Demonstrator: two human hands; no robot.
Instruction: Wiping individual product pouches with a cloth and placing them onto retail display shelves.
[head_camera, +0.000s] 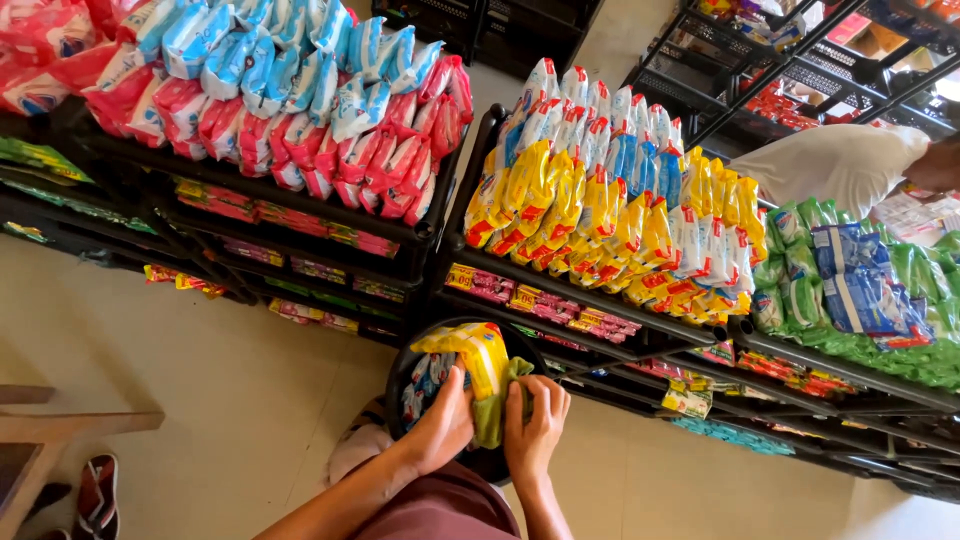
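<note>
Both hands work a strip of yellow packets (478, 362) over a black basket (402, 385), low in front of the shelf (600, 295). Left hand (440, 425) w/ fingers curled on the strip's side; right hand (535, 425) w/ fingers pinched on its green end, prob. to keep it steady. Packets glossy, yellow w/ red accents, same as the shelf stock (600, 215).
</note>
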